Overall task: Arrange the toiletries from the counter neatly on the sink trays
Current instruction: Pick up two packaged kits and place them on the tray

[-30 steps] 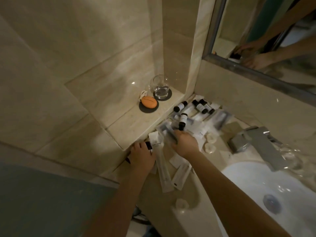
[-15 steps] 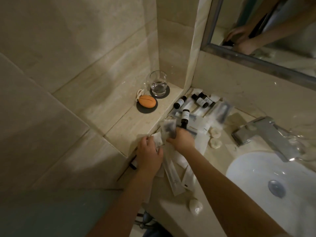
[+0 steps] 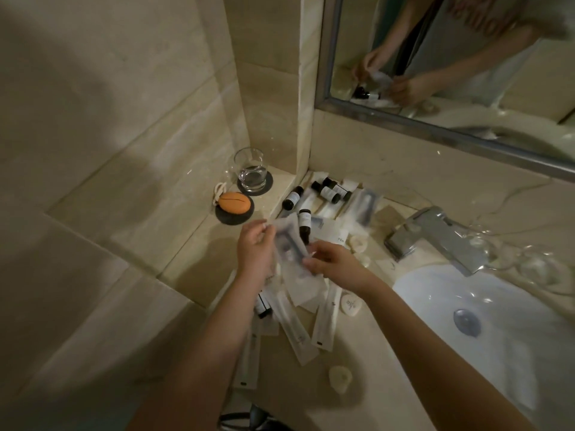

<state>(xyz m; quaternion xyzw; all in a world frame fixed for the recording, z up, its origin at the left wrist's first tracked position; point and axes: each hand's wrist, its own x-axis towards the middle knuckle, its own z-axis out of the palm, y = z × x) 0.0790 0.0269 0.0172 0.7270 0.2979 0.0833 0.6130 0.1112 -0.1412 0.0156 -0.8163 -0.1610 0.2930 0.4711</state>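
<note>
A: Head view, hands first?
B: Left hand (image 3: 255,253) and right hand (image 3: 334,264) both raised over the tabletop (image 3: 367,362), sharing one clear sachet (image 3: 291,247). Left fingers pinched on its upper left edge, right fingertips closed on its lower right edge. Dark item visible inside; contents otherwise too blurred to name.

A: Toiletries on the tabletop?
B: Scattered, not on any tray. Upright dark bottle (image 3: 304,223) just behind the held sachet. Three more dark bottles lying flat near the back corner: lone bottle (image 3: 292,198) by the ledge edge, paired bottles (image 3: 331,190) side by side further right. Larger clear packet (image 3: 364,206) beside the pair. White flat packets (image 3: 329,231) under and around the bottles. Long white sleeves (image 3: 325,318) fanned out below the hands, overlapping. Another dark bottle (image 3: 263,306) partly hidden under the left wrist. Small round soaps (image 3: 351,304) near the basin rim, one more (image 3: 340,379) nearer the front edge.

A: Ledge at left?
B: Drinking glass (image 3: 250,169) with a little water, on a dark coaster. Orange oval object (image 3: 235,203) on a second dark coaster, just beside it.

A: Fixtures?
B: Chrome tap (image 3: 438,237) over white basin (image 3: 497,331), right of the clutter. Framed mirror (image 3: 404,119) above, reflecting both hands and the sachet.
</note>
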